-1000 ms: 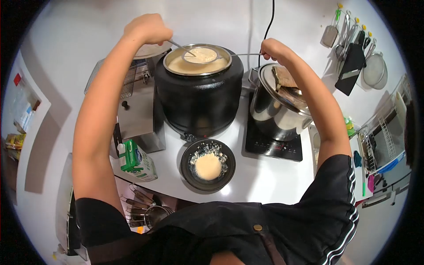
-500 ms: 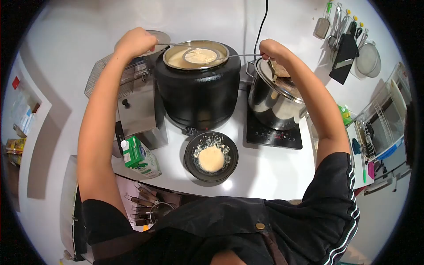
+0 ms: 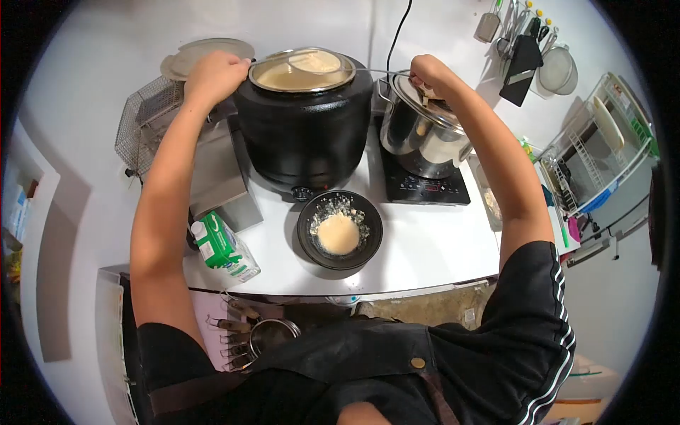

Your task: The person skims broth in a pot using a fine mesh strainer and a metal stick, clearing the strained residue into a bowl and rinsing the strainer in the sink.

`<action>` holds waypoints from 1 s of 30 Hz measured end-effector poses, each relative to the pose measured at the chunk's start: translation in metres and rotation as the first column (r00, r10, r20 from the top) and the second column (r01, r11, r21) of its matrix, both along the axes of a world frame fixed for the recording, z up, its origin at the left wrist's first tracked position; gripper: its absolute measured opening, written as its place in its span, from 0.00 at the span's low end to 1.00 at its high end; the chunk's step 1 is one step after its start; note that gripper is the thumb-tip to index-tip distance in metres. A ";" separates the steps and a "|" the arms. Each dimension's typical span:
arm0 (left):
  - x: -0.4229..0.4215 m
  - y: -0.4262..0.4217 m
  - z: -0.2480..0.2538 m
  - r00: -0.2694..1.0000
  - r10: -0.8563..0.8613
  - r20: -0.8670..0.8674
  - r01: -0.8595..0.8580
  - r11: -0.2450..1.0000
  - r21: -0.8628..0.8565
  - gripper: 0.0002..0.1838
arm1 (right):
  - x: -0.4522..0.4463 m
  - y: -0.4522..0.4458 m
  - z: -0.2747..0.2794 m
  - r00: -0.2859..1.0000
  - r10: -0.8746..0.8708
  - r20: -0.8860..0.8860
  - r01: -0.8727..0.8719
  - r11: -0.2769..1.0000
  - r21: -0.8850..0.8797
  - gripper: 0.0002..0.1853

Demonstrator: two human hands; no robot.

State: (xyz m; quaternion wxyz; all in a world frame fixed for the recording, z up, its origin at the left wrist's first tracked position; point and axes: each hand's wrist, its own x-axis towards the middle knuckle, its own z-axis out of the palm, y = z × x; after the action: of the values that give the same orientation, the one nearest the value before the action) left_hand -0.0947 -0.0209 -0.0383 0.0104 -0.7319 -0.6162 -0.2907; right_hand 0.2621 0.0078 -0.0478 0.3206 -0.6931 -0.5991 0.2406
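My right hand (image 3: 433,74) is closed around a long thin handle that runs left to what looks like a round strainer (image 3: 315,62) holding pale cream-coloured food. This sits over the open mouth of a black soup kettle (image 3: 304,127), which contains creamy liquid (image 3: 273,76). Beyond the kettle's left rim, my left hand (image 3: 218,74) grips the thin handle of a metal utensil whose far end reaches the strainer; its head is hard to make out. In front of the kettle stands a black bowl (image 3: 312,251) with creamy liquid and crumbly white bits.
A lidded steel pot (image 3: 418,138) stands on an induction cooker (image 3: 432,190) at right. To the left are a green-and-white carton (image 3: 227,248), a steel appliance (image 3: 223,177) and a wire basket (image 3: 145,117). Utensils and a sieve (image 3: 558,69) hang on the wall.
The view has tipped down, so the counter's things sit higher and more floor shows. Both hands still hold their handles over the kettle.
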 end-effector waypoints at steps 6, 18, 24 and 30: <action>-0.001 0.007 -0.011 0.999 -0.033 -0.009 0.033 0.999 -0.029 0.18 | 0.008 -0.005 -0.011 0.999 0.021 -0.034 -0.021 1.000 -0.008 0.08; 0.006 -0.109 -0.007 0.927 -0.248 0.282 0.283 0.955 -0.090 0.18 | 0.038 -0.122 -0.048 0.955 0.164 -0.246 -0.168 0.986 0.002 0.02; 0.064 -0.178 -0.060 0.890 -0.071 0.450 0.200 0.948 -0.247 0.17 | 0.056 -0.165 -0.160 0.941 0.241 0.239 -0.212 0.967 -0.140 0.18; 0.209 -0.230 -0.079 0.859 -0.025 0.512 0.149 0.968 -0.203 0.17 | 0.148 -0.208 -0.177 0.957 0.282 0.070 -0.269 0.951 -0.153 0.19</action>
State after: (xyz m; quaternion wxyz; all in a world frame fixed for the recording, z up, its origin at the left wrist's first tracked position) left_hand 0.1141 -0.2509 -0.1171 -0.2515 -0.6535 -0.5933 -0.3972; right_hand 0.4098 -0.1998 -0.2250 0.2061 -0.6341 -0.6851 0.2934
